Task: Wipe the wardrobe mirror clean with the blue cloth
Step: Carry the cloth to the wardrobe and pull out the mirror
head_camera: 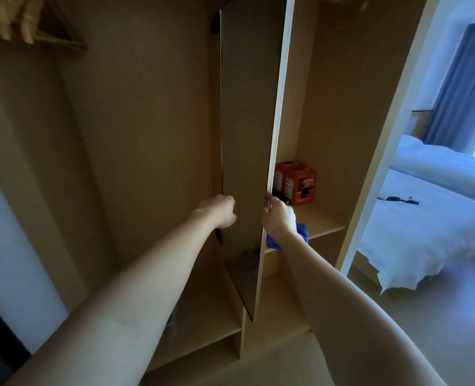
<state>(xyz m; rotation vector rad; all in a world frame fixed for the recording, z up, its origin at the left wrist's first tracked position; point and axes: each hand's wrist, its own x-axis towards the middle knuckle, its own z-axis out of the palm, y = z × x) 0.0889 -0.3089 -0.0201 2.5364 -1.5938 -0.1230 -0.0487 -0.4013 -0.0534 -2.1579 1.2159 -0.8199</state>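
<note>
Open wooden wardrobe [136, 135], head view looking in and down. Tall mirror [244, 129] on a swung-out door panel, seen nearly edge-on, pale door edge [279, 121] facing camera, glass side turned left and reflecting brown wardrobe interior.

Left hand [219, 211] at mirror's left edge, around mid-height, fingers curled round that edge; fingertips hidden behind the glass, so grip depth cannot be told. Right hand [279, 217] on the pale door edge, fingers [269, 203] curled, pinching the edge. Both forearms bare, stretched forward.

Blue cloth [303, 232] bunched just under and behind right wrist, partly hidden by the arm; lying on the shelf [325, 224] or hanging from the hand — cannot tell. Not touching the glass.

Red box [296, 182] on same shelf, back corner, right of the door edge. Lower compartments below shelf. Wooden hangers [21, 20] top left. Right of wardrobe: bed [431, 218] with white bedding, small dark object [398, 199] lying on it, blue curtain [462, 84] beside bright window.
</note>
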